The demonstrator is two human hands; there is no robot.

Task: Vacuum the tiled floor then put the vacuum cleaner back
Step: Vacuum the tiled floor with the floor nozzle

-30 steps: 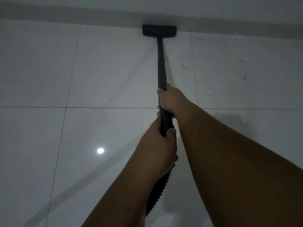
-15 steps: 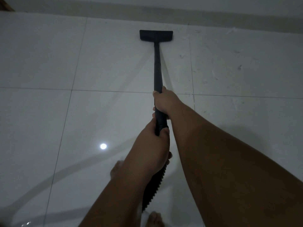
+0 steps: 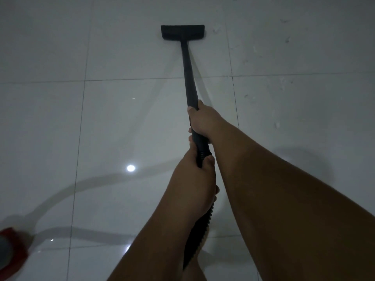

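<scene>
- From the head view, both hands were clamped on the vacuum wand (image 3: 187,78): the right hand (image 3: 203,122) wrapped around it higher up the tube, the left hand (image 3: 194,179) closed around the grip just below, near where the ribbed hose (image 3: 197,236) began.
- The floor nozzle (image 3: 182,32) lay flat on the tiled floor (image 3: 121,118), well ahead of the person and just left of a grout line.
- Pale specks of debris (image 3: 282,86) dotted the tiles to the right of the nozzle; I judged that patch not yet covered, so a stroke kept on this line would likely miss it.
- The hose ran down between the forearms and out of sight; it could probably snag against the person's legs and jerk the wand off course.
- A red object (image 3: 12,250), blurred at the lower-left edge, may have been the vacuum's body, though I could not tell. A hard pull on the hose might drag or tip it.
- The room was dim and the tiles glossy, so fine dust could easily go unnoticed.
</scene>
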